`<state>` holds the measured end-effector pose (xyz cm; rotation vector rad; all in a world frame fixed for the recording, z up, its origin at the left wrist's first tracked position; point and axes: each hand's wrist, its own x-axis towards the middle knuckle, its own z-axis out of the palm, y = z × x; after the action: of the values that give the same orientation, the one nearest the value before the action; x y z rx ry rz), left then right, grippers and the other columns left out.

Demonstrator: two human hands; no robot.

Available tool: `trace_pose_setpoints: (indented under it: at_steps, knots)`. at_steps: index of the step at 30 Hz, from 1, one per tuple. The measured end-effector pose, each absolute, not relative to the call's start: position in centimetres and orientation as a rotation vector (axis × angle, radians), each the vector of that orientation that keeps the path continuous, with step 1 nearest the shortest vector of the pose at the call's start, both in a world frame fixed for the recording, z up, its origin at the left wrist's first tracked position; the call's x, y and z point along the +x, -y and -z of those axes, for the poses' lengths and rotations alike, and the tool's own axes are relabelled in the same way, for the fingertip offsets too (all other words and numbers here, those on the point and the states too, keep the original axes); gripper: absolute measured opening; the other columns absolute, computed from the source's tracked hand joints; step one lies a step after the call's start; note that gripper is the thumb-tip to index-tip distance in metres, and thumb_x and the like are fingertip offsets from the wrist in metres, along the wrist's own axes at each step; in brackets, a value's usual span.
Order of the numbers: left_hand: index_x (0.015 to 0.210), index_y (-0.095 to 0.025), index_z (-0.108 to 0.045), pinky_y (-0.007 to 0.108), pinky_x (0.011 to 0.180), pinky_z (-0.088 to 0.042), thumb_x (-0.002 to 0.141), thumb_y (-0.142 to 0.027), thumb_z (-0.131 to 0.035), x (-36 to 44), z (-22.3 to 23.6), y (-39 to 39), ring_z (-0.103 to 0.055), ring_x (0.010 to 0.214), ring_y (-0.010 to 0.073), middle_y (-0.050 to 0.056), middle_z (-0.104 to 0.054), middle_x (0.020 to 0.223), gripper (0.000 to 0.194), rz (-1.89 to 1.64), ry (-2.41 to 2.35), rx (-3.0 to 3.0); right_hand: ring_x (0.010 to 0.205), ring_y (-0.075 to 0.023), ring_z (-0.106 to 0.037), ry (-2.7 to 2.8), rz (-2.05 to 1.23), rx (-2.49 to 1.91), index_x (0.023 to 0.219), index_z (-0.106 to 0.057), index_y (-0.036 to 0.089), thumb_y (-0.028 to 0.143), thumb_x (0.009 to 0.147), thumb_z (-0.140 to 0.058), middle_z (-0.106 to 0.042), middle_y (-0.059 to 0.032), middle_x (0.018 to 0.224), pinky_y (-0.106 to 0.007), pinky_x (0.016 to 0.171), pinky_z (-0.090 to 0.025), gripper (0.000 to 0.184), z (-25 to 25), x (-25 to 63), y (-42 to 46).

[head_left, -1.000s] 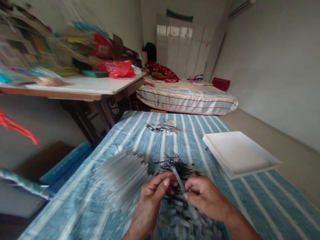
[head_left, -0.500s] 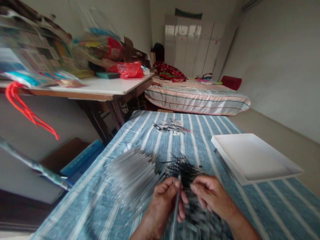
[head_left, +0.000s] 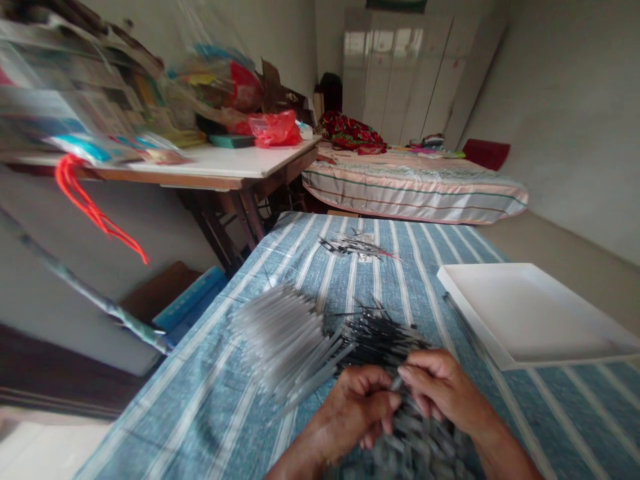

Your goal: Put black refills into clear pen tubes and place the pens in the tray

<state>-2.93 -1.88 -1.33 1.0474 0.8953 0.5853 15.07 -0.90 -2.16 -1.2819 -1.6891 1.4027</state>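
Note:
Close together over the near part of the table, my left hand (head_left: 357,403) and my right hand (head_left: 443,387) are both closed in a pinch. A short bit of a thin grey tube (head_left: 397,383) shows at the left fingertips, right by the right fingertips; the rest is hidden by the hand. What the right fingers pinch is too small and blurred to name. Left of the hands lies a bundle of pale translucent tubes (head_left: 283,333). Just beyond the hands is a pile of thin black sticks (head_left: 375,333). Blurred grey and black pieces (head_left: 420,447) lie beneath them.
A shallow white tray (head_left: 540,313) stands on the right of the striped tablecloth (head_left: 240,387). Farther back lies a small heap of dark thin pieces (head_left: 353,245). A cluttered white side table (head_left: 225,163) is at left, and a bed (head_left: 410,187) lies beyond.
My left hand has moved right, closer to my right hand, and the grey tube that stood out along it is now mostly hidden. The whole view has shifted slightly.

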Motion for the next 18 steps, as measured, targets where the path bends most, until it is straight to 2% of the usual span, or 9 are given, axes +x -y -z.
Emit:
trace_pose_setpoints:
  at_steps: [3,7,12,13,16,18]
  knots:
    - [0.070,-0.012,-0.058,0.015,0.030,-0.023,0.072,-0.035,-0.063,-2.9,1.3,2.0,-0.035,0.028,0.0020,-0.004,-0.057,0.047,0.024,-0.584,-0.891,1.019,0.029,-0.0041,-0.034,1.680,-1.465,-1.232,0.057,-0.047,0.016,0.051,0.083,-0.050,-0.048,0.0043,0.039,-0.016,0.032,-0.023,0.043,2.3,15.4,0.9]
    - [0.070,-0.011,-0.059,0.015,0.029,-0.024,0.073,-0.035,-0.062,-2.9,1.4,2.0,-0.037,0.028,0.0025,-0.002,-0.059,0.049,0.025,-0.561,-0.850,1.000,0.031,-0.0049,-0.040,1.682,-1.564,-1.117,0.074,-0.060,0.012,0.050,0.082,-0.052,-0.055,0.0017,0.045,-0.015,0.034,-0.028,0.039,2.6,16.1,0.8]
    - [0.071,-0.009,-0.061,0.015,0.028,-0.024,0.075,-0.037,-0.060,-3.0,1.2,1.9,-0.038,0.027,0.0026,-0.001,-0.059,0.049,0.027,-0.535,-0.832,0.998,0.032,-0.0058,-0.044,1.664,-1.563,-1.118,0.088,-0.062,0.012,0.050,0.080,-0.055,-0.058,0.0014,0.049,-0.016,0.035,-0.032,0.040,3.0,16.3,0.6]
    - [0.070,-0.010,-0.061,0.015,0.028,-0.024,0.075,-0.036,-0.061,-3.1,1.2,1.9,-0.037,0.027,0.0025,-0.001,-0.059,0.049,0.027,-0.541,-0.840,0.996,0.032,-0.0054,-0.043,1.667,-1.532,-1.133,0.086,-0.062,0.012,0.050,0.080,-0.055,-0.057,0.0022,0.047,-0.015,0.035,-0.031,0.039,2.9,16.2,0.6]
    - [0.065,-0.011,-0.058,0.015,0.028,-0.023,0.073,-0.037,-0.062,-3.1,1.0,1.7,-0.037,0.026,0.0024,-0.002,-0.058,0.047,0.027,-0.555,-0.865,0.990,0.031,-0.0038,-0.037,1.739,-1.416,-1.190,0.062,-0.054,0.014,0.050,0.082,-0.051,-0.050,0.0042,0.040,-0.014,0.034,-0.027,0.041,2.6,15.9,0.6]
    - [0.065,-0.011,-0.058,0.015,0.028,-0.022,0.072,-0.038,-0.063,-3.1,1.1,1.6,-0.036,0.026,0.0025,-0.002,-0.058,0.047,0.028,-0.558,-0.871,0.986,0.030,-0.0036,-0.036,1.771,-1.402,-1.220,0.055,-0.048,0.016,0.049,0.083,-0.050,-0.048,0.0048,0.039,-0.014,0.033,-0.026,0.044,2.3,15.7,0.5]
